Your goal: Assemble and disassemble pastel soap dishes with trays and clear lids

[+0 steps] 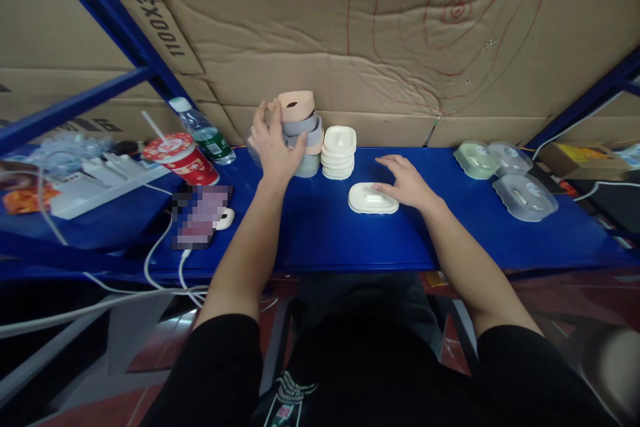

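Note:
My left hand [274, 147] is at a stack of rounded, hollow plastic pieces, its fingers along the left side and its thumb across the front. On top is a peach piece [299, 105] with a dark slot, above grey pieces [311, 133]; a greenish-grey one [309, 165] is at the bottom. My right hand [406, 181] has its fingers stretched out above the table. Its thumb is over the right end of a cream oval lid [370, 203] with a raised middle handle, lying flat. Beside the left-hand stack stands a pile of similar cream lids [340, 147].
Three translucent lidded pieces [525, 197] lie at the right on the blue table [345, 247]. At the left are a red cup with a straw [187, 163], a water bottle [210, 137], a phone [203, 213], a power strip [100, 190] and white cables. Cardboard [300, 20] walls the back.

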Tool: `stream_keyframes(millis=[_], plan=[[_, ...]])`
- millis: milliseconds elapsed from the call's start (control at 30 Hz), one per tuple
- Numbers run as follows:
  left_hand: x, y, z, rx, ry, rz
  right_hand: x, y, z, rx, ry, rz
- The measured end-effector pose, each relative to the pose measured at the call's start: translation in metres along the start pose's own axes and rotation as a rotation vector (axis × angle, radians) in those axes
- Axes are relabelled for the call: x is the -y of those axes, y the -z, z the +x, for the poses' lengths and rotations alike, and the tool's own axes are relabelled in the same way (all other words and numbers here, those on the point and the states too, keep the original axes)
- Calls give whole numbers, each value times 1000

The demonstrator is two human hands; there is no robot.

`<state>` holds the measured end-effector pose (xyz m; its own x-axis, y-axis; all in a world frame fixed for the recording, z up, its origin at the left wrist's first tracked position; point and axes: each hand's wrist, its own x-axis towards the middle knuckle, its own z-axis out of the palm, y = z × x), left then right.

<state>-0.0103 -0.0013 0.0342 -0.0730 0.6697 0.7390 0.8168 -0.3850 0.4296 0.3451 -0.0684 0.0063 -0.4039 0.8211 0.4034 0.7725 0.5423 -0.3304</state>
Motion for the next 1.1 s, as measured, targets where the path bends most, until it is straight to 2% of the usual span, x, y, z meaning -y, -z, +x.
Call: stream_keyframes(millis=[133, 267, 367, 667, 767, 867, 967, 1100], plan=[[0, -5, -4, -28, 38, 26, -1, -2, -1, 181, -13, -13], [7, -13, -5, -36, 18, -40, -5, -7, -4, 382, -54, -13], [14, -19, -6, -41, -1, -81, -10, -9, -4, 434, -53, 16], [26, -31, -8, -129, -8, -186, -3, 2, -1, 286, 9, 190], [24, -25, -10, -197, -30, -191, 1, 5, 0, 165, 4, 204], [12, -20, -16, -244, -148, -176, 3, 6, 2, -3, -1, 233], [-10, -21, -26, -77, -349, -223, 3, 5, 3, -105, 25, 259], [-42, -28, -43, 176, -601, -284, 2, 4, 4, -143, 66, 282]])
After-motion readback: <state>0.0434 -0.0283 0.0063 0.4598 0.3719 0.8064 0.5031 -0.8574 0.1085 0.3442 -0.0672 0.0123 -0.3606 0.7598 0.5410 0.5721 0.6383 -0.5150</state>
